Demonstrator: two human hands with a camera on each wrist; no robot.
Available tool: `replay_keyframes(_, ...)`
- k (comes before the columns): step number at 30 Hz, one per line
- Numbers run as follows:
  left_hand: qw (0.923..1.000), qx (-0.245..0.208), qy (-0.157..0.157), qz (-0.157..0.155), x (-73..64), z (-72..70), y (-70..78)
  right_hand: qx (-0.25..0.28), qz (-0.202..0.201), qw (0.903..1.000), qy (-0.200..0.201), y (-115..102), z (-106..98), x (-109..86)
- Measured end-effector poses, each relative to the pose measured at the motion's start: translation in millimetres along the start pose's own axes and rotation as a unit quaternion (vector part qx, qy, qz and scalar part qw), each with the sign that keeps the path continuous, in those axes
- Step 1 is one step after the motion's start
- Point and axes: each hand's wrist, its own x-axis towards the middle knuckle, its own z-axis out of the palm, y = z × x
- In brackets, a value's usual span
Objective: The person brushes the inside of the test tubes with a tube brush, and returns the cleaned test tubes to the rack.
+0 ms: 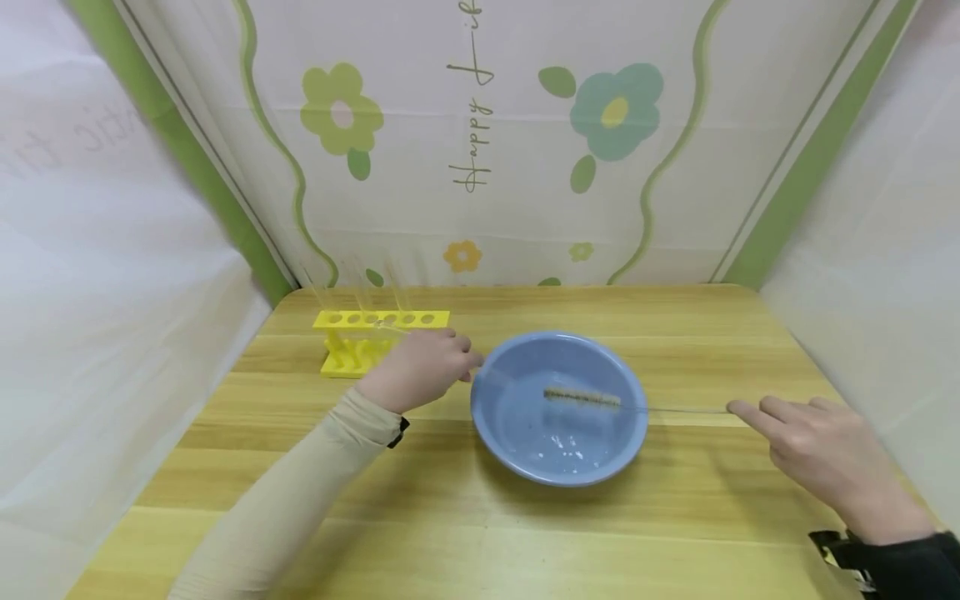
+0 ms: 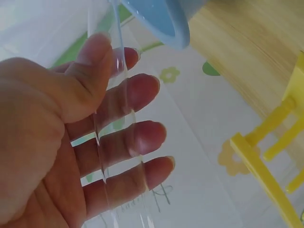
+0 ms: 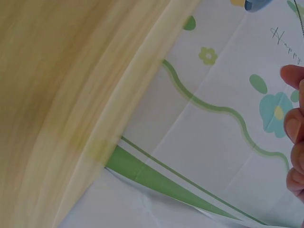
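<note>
My left hand (image 1: pixel 423 367) holds a clear test tube (image 2: pixel 124 164) between thumb and fingers, near the left rim of a blue basin (image 1: pixel 510 442). Out to the right of the basin, my right hand (image 1: pixel 825 446) pinches the thin wire handle of a test tube brush (image 1: pixel 582 397). The brush's pale bristles are over the basin, where water glints at the bottom. Whether the tube's far end reaches the bristles cannot be made out. In the right wrist view only some curled fingers (image 3: pixel 295 128) show at the edge.
Behind my left hand stands a yellow test tube rack (image 1: pixel 441 318), with several holes and clear tubes (image 1: pixel 362 287) upright in it. The wooden table (image 1: pixel 525 550) is enclosed by a printed cloth (image 1: pixel 510 208) at the back and white sheets at the sides.
</note>
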Motion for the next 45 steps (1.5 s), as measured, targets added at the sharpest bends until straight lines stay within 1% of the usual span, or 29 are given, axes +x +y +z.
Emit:
replay_keyframes(2, 0.9985, 0.049, 0.017, 0.018, 1.1, -0.9, 5.9, 0.002, -0.002, 1.0, 0.0, -1, 0, -0.3)
replay_keyframes(4, 0.9947, 0.093, 0.031, 0.03, 2.4, -2.1, 10.7, 0.003, -0.004, 1.0, 0.002, -2, -1, 0.0)
replay_keyframes(7, 0.9883, 0.136, 0.051, 0.046, 4.7, -3.7, 15.9, 0.003, -0.007, 1.0, 0.007, -5, -2, 2.3)
replay_keyframes(11, 0.9839, 0.156, 0.062, 0.063, 9.2, -6.0, 20.8, -0.003, -0.012, 0.9998, 0.017, -10, -4, 8.4)
replay_keyframes(16, 0.9812, 0.167, 0.058, 0.076, 14.4, -7.7, 25.2, -0.011, -0.019, 0.9989, 0.041, -15, -6, 18.5)
replay_keyframes(19, 0.9796, 0.174, 0.059, 0.082, 16.3, -8.7, 26.4, -0.012, -0.022, 0.9986, 0.046, -17, -6, 22.0)
replay_keyframes(21, 0.9786, 0.176, 0.065, 0.085, 16.8, -9.1, 26.2, -0.01, -0.022, 0.9988, 0.043, -18, -6, 22.8)
replay_keyframes(24, 0.9785, 0.165, 0.087, 0.088, 17.0, -9.3, 22.9, -0.008, -0.021, 0.999, 0.039, -18, -5, 22.3)
replay_keyframes(26, 0.9801, 0.138, 0.115, 0.085, 16.9, -10.1, 17.8, -0.006, -0.018, 0.9991, 0.037, -18, -4, 21.6)
replay_keyframes(28, 0.9819, 0.09, 0.148, 0.076, 17.1, -12.0, 10.5, -0.006, -0.015, 0.9992, 0.036, -18, -3, 21.2)
replay_keyframes(29, 0.9815, 0.063, 0.168, 0.069, 17.1, -13.7, 6.1, -0.006, -0.014, 0.9992, 0.036, -18, -3, 21.1)
replay_keyframes(30, 0.9797, 0.033, 0.188, 0.061, 17.0, -15.6, 1.3, -0.007, -0.013, 0.9993, 0.035, -18, -3, 21.1)
replay_keyframes(31, 0.9764, 0.003, 0.21, 0.051, 16.8, -17.5, -3.9, -0.007, -0.012, 0.9993, 0.035, -18, -3, 21.3)
replay_keyframes(32, 0.9718, -0.022, 0.232, 0.039, 16.9, -19.4, -9.4, -0.006, -0.01, 0.9993, 0.034, -19, -3, 21.6)
replay_keyframes(34, 0.9573, -0.071, 0.28, 0.011, 16.3, -22.8, -21.2, -0.005, -0.008, 0.9994, 0.033, -20, -3, 22.4)
replay_keyframes(35, 0.9484, -0.091, 0.304, -0.003, 15.4, -24.3, -27.2, -0.004, -0.006, 0.9994, 0.033, -20, -3, 22.9)
replay_keyframes(37, 0.9266, -0.13, 0.351, -0.038, 13.4, -25.7, -39.0, -0.001, -0.003, 0.9995, 0.03, -21, -3, 23.6)
replay_keyframes(39, 0.9017, -0.176, 0.388, -0.075, 10.6, -27.1, -49.2, 0.001, 0.003, 0.9998, 0.02, -21, -3, 23.4)
replay_keyframes(41, 0.874, -0.229, 0.412, -0.118, 7.3, -26.5, -56.8, 0.003, 0.006, 0.9998, 0.017, -21, -3, 24.9)
replay_keyframes(43, 0.8421, -0.287, 0.426, -0.164, 4.7, -24.9, -61.1, 0.005, 0.008, 0.9998, 0.018, -22, -3, 27.2)
replay_keyframes(45, 0.8152, -0.33, 0.431, -0.203, 2.9, -21.8, -63.8, 0.009, 0.007, 0.9993, 0.035, -23, -3, 31.1)
